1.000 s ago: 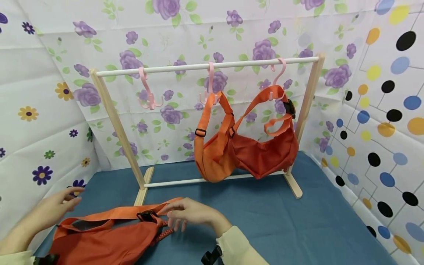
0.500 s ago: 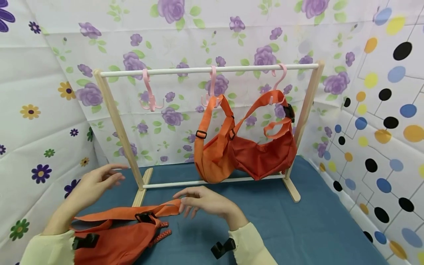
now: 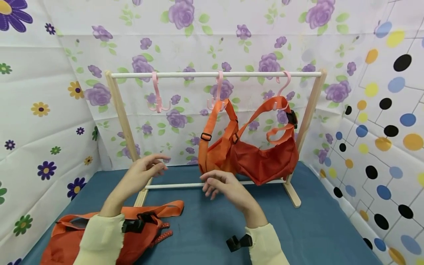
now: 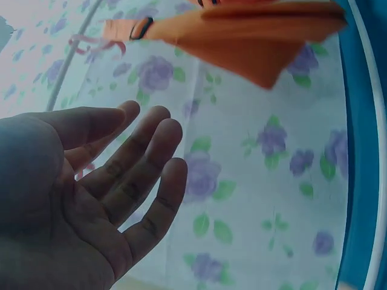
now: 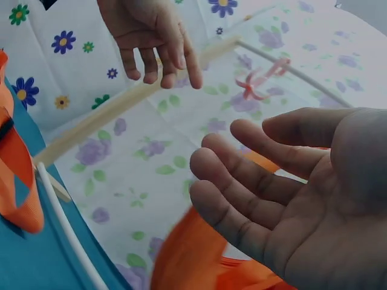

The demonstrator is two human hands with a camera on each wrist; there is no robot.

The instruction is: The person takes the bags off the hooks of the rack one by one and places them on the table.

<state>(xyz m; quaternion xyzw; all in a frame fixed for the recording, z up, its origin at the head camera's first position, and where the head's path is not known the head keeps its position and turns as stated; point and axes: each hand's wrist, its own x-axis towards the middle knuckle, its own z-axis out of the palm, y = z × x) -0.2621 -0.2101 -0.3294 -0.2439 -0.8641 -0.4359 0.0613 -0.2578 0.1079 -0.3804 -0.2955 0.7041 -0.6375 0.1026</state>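
In the head view my left hand (image 3: 140, 176) is raised in front of the rack's left post, holding nothing; its fingers are loosely bent in the left wrist view. My right hand (image 3: 225, 187) hovers before the lower bar, near an orange bag (image 3: 215, 156), also with nothing in it. That bag hangs by its strap from the middle pink hook (image 3: 218, 92). A red bag (image 3: 265, 162) with an orange strap hangs from the right pink hook (image 3: 284, 82). Another red bag (image 3: 139, 239) lies on the table at lower left, partly hidden by my left sleeve.
A wooden rack (image 3: 124, 117) with a white top bar (image 3: 185, 74) stands on the blue tablecloth (image 3: 318, 228). The left pink hook (image 3: 158, 97) carries no bag. Patterned sheets (image 3: 374, 154) enclose the back and sides.
Both hands have moved up and to the right, away from the bag on the table, the left one the farthest. The head view has shifted slightly. The hanging bags stay on their hooks.
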